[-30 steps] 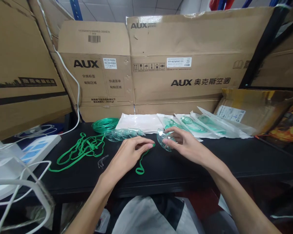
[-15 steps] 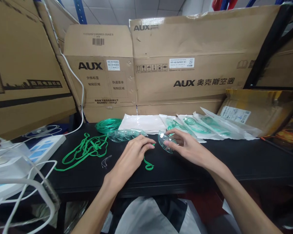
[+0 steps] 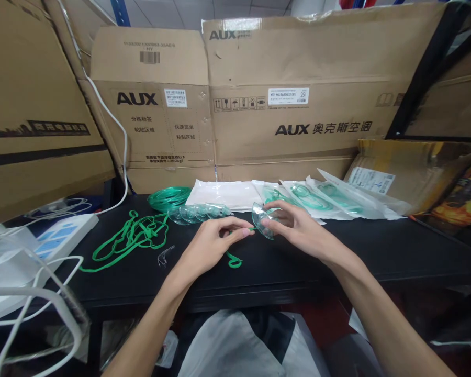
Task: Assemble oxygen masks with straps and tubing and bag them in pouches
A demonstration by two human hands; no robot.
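Observation:
My right hand [image 3: 288, 222] grips a clear greenish plastic mask [image 3: 260, 220] between thumb and fingers. Just left of it, my left hand [image 3: 223, 233] pinches a green elastic strap [image 3: 234, 261], whose tip reaches the mask's edge and whose curled end lies on the black table [image 3: 298, 267]. Whether the strap passes through the mask cannot be made out. Behind my left hand several clear masks [image 3: 198, 213] lie in an overlapping row. A tangle of green strap [image 3: 131, 238] lies to the left, near small clear-and-dark pieces [image 3: 165, 255].
Coiled green tubing [image 3: 168, 198] and white packets [image 3: 227, 195] line the table's back. Bags with green tubing [image 3: 310, 199] stand right of them. A white power strip [image 3: 68, 235] with cables is at left; cardboard boxes [image 3: 282, 115] rise behind.
My left thumb and fingers have drawn the strap's tip up to the mask's left edge. The mask is turned slightly in my right hand. The whole view has shifted a little.

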